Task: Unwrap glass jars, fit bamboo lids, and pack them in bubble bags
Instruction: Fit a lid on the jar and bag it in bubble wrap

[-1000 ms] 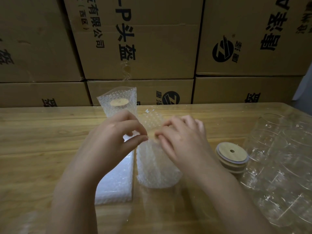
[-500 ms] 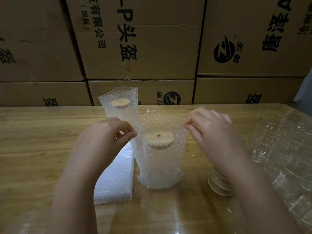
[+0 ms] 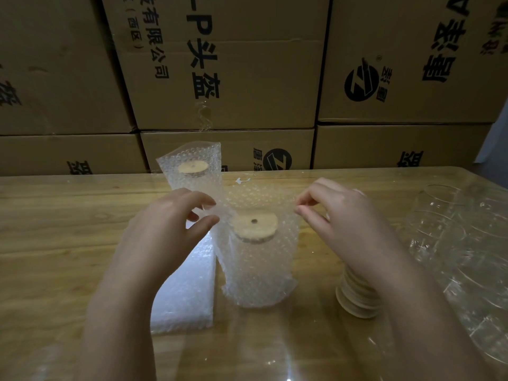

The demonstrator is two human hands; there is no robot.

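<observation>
A jar stands upright in the middle of the tabletop [image 3: 68,221], inside a bubble bag [image 3: 261,270], with its bamboo lid [image 3: 254,225] showing through the open top. The left hand [image 3: 170,229] pinches the left edge of the bag's mouth and the right hand [image 3: 338,224] pinches the right edge, holding the mouth wide. Just behind stands a second bagged jar [image 3: 192,171]. A stack of flat bubble bags [image 3: 184,287] lies beside the left wrist. A stack of spare lids [image 3: 357,298] sits under the right forearm, and clear glass jars [image 3: 461,243] lie at the far right. Cardboard boxes [image 3: 233,64] are stacked behind.
</observation>
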